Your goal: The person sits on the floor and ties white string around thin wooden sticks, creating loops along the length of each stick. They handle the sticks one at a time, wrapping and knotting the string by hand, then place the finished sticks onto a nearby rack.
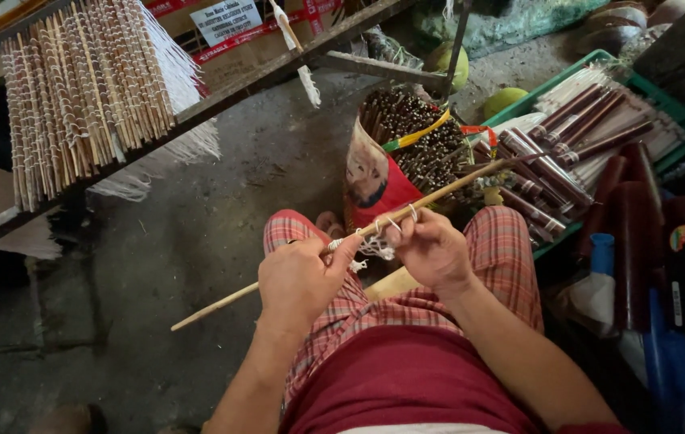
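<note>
Both hands are holding a long thin bamboo stick (358,235) slantwise over the person's lap, the left hand (301,279) pinching it with white string (372,246) near its middle, the right hand (431,247) closing its fingers around it further up, just before a sack of dark sticks (407,145).

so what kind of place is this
Likely a small home craft workshop: bare concrete floor, a rack of string-wrapped sticks, a bucket of dark sticks, and a green tray of finished rolls.
</note>
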